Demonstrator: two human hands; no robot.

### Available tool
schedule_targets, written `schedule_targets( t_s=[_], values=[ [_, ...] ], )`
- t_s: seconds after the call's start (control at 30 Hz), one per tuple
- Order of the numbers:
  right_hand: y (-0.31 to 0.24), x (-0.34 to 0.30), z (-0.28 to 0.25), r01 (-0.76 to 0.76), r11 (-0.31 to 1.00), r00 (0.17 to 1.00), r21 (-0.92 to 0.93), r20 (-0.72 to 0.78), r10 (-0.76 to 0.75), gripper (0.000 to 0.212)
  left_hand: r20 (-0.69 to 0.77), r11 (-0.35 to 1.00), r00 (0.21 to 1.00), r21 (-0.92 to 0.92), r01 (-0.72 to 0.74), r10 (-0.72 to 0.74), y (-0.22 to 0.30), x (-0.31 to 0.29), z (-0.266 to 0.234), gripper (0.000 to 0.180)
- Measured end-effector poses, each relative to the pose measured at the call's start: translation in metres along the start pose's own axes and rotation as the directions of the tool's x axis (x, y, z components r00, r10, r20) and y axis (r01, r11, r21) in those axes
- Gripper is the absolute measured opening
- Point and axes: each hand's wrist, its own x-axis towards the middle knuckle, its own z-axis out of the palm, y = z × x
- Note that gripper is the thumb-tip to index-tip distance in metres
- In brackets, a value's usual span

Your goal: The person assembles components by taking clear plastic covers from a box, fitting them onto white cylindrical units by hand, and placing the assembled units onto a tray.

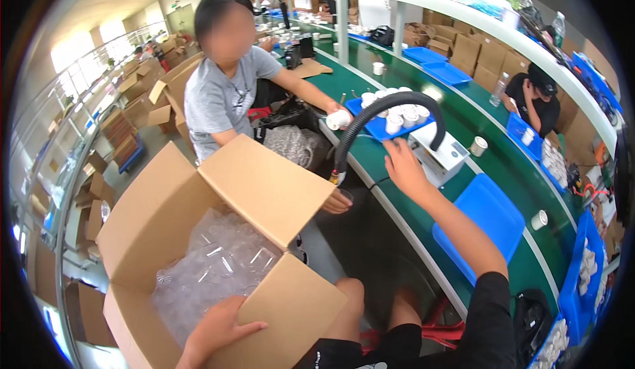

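One black hose (390, 102) arches near the right fingers (395, 155).

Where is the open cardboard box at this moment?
At the head view's lower left: the cardboard box stands nearer than the grey-shirted co-worker, the left hand touching its near edge.

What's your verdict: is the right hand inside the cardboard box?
No, the right hand is beside the white machine, outside the cardboard box.
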Motion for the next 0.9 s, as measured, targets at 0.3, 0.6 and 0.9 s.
schedule_targets(
  t_s=[0.3,0.6,0.9],
  values=[
    [0.144,0.09,0.127,-0.543,0.683,0.813,-0.488,-0.102,0.574,0.061,-0.023,0.992,0.994,-0.055,-0.109,0.108,-0.01,0.016,0.008,0.064],
    [0.156,0.119,0.143,-0.273,0.945,0.954,-0.181,-0.181,0.241,0.046,-0.137,0.969,0.963,-0.059,-0.241,0.231,-0.026,0.007,0.029,0.063],
    [0.108,0.104,0.119,-0.247,0.914,0.897,0.321,-0.281,0.341,0.042,-0.139,0.972,0.985,-0.199,-0.125,0.098,-0.026,0.01,0.024,0.053]
  ],
)
